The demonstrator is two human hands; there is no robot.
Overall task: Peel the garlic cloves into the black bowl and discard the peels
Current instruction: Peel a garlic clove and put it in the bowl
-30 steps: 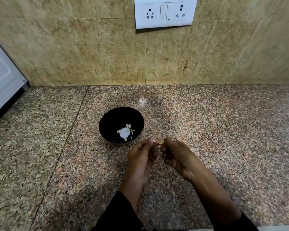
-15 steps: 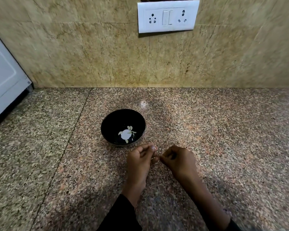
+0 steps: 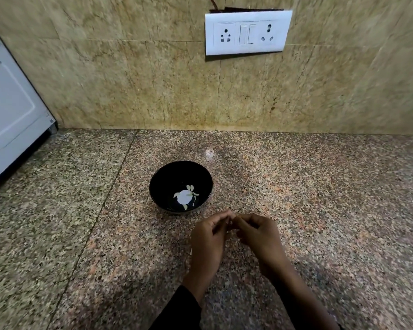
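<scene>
The black bowl (image 3: 163,179) stands on the granite counter, with several pale peeled garlic cloves (image 3: 190,188) at its bottom around a bright reflection. Just in front of the bowl and to its right, my left hand (image 3: 209,239) and my right hand (image 3: 260,236) meet fingertip to fingertip above the counter. Both have curled fingers and pinch a small garlic clove between them. The fingers hide almost all of the clove.
The speckled granite counter (image 3: 320,198) runs back to a tiled wall. A white appliance (image 3: 10,110) stands at the far left. A white socket plate (image 3: 247,34) is on the wall above. No peels are visible on the counter.
The view has tilted up a little, so the wall socket sits lower in frame. My hands have drawn closer together at the fingertips; the pale clove tip seen earlier is now hidden.
</scene>
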